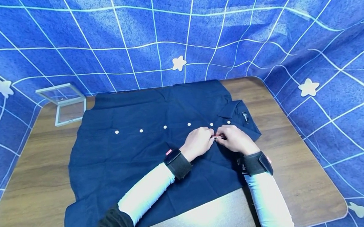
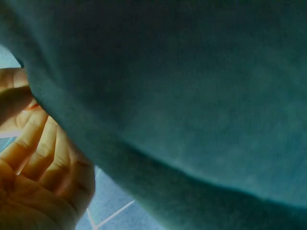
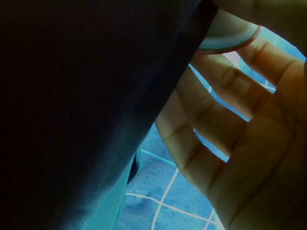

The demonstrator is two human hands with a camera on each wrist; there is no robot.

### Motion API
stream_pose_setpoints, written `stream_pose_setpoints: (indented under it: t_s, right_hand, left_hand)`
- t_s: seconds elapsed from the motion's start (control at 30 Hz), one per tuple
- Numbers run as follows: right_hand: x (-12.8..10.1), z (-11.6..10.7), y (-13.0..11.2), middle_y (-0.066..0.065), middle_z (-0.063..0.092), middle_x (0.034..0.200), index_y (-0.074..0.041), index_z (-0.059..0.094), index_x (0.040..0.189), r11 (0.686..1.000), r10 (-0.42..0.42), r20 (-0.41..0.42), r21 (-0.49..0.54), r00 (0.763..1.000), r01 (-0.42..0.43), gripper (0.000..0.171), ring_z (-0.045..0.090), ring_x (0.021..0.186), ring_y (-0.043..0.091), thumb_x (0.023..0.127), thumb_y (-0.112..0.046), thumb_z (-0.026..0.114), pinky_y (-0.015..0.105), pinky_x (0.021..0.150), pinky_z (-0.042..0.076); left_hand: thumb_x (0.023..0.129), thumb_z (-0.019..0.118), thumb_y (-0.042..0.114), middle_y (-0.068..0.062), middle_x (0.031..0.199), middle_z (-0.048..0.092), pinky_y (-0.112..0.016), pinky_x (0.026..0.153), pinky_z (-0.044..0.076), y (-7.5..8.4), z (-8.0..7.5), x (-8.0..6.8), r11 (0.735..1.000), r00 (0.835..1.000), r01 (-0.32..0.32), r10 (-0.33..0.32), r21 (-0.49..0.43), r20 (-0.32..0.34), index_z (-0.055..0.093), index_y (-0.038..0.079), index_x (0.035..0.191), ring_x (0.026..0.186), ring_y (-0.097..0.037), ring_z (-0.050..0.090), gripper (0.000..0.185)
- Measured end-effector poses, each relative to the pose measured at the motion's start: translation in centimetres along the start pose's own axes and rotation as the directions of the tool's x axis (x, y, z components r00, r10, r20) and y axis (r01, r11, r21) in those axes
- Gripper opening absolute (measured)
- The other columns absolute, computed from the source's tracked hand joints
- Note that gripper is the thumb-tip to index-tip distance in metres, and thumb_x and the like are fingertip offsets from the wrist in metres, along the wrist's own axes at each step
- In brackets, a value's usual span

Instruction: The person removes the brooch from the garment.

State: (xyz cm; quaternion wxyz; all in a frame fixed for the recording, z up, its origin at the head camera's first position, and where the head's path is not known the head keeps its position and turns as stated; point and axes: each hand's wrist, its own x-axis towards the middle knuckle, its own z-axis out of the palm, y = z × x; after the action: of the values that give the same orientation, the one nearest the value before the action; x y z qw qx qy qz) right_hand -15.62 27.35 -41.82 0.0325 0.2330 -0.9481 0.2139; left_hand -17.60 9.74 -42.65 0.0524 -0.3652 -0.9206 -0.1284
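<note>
A dark navy collared shirt [image 1: 131,155] lies spread on the table, with large white buttons in a line along its front. Below the collar both hands meet over a small flat disc [image 3: 230,36], pale with a red rim, like a round badge. My right hand [image 1: 234,138] pinches it between thumb and fingers; in the head view its thin edge faces up. My left hand [image 1: 198,141] has curled fingertips at the disc's left end and on the shirt cloth. Dark cloth hides part of the disc and fingertips in both wrist views.
A pale-framed clear case [image 1: 71,103] stands unfolded at the table's back left. The wooden table [image 1: 307,186] has rounded corners. Blue curtains [image 1: 127,33] with white grid lines and star shapes surround it. A shiny pale surface [image 1: 208,216] shows between the forearms.
</note>
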Motion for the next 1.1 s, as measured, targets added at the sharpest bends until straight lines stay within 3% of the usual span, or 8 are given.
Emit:
stream_pose_setpoints:
  t_s: [0.13, 0.63, 0.9, 1.1]
  right_hand:
    - [-0.04, 0.05, 0.23, 0.002, 0.061, 0.077, -0.01, 0.066, 0.078, 0.999, -0.032, -0.02, 0.009, 0.999, 0.032, 0.01, 0.057, 0.071, 0.014, 0.085, -0.006, 0.072, 0.033, 0.067, 0.049]
    - [0.15, 0.34, 0.53, 0.001, 0.053, 0.073, -0.012, 0.06, 0.073, 1.0, -0.014, -0.049, -0.01, 0.999, 0.013, 0.016, 0.049, 0.068, 0.014, 0.082, -0.007, 0.073, 0.029, 0.064, 0.042]
    - [0.59, -0.25, -0.1, 0.005, 0.05, 0.071, -0.008, 0.065, 0.076, 0.997, 0.047, 0.02, -0.067, 0.999, -0.045, 0.009, 0.049, 0.067, 0.019, 0.079, -0.009, 0.073, 0.032, 0.061, 0.041]
    - [0.89, -0.13, -0.2, 0.003, 0.05, 0.071, -0.009, 0.061, 0.075, 0.994, 0.082, 0.066, -0.078, 0.994, -0.077, 0.011, 0.051, 0.066, 0.018, 0.08, -0.008, 0.071, 0.034, 0.061, 0.043]
  left_hand:
    - [0.099, 0.056, 0.023, -0.005, 0.091, 0.069, -0.038, 0.068, 0.056, -0.04, 0.0, 0.22, 0.999, 0.999, 0.019, -0.017, -0.046, 0.044, 0.07, 0.012, 0.091, 0.085, -0.024, 0.069, 0.02]
    - [0.102, 0.052, 0.022, -0.004, 0.091, 0.068, -0.035, 0.059, 0.056, 0.48, -0.05, 0.29, 1.0, 0.999, -0.024, 0.024, 0.017, 0.028, 0.067, 0.012, 0.098, 0.077, -0.024, 0.069, 0.019]
    - [0.102, 0.051, 0.021, -0.004, 0.09, 0.067, -0.034, 0.057, 0.056, 0.61, 0.08, 0.08, 0.997, 0.998, -0.054, 0.052, 0.047, 0.034, 0.067, 0.012, 0.101, 0.077, -0.023, 0.07, 0.019]
    - [0.101, 0.054, 0.022, -0.005, 0.088, 0.067, -0.033, 0.057, 0.055, 0.17, -0.01, 0.08, 0.998, 0.998, -0.064, 0.064, -0.007, 0.01, 0.069, 0.012, 0.097, 0.076, -0.022, 0.069, 0.019]
